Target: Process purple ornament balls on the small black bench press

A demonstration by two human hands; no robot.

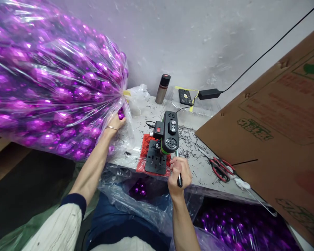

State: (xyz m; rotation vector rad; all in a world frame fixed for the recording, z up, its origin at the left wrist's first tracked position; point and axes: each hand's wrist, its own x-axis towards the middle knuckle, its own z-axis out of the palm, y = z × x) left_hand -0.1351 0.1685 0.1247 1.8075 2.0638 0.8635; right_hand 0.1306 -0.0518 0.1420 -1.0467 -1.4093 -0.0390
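My left hand (115,122) reaches in at a gap beside the tied neck of a big clear plastic bag (89,115). Its fingers close on a shiny purple faceted bauble (120,113), partly hidden by the plastic. Purple baubles fill the bag. My right hand (180,171) is wrapped around a slim tool with a black end (179,180); part of its shaft shows above the fist, and its kind is unclear. Just left of that hand stands a small black machine (170,132) with a red switch and a flat base plate (155,160), on a red cloth (146,143).
Red-handled scissors (221,169) lie on the worktop (131,139) by a cardboard box (272,115). Behind the machine are a bottle (163,89), a phone (185,97) and a power adapter (209,94). Black scraps litter the surface. More baubles (240,226) sit below the edge.
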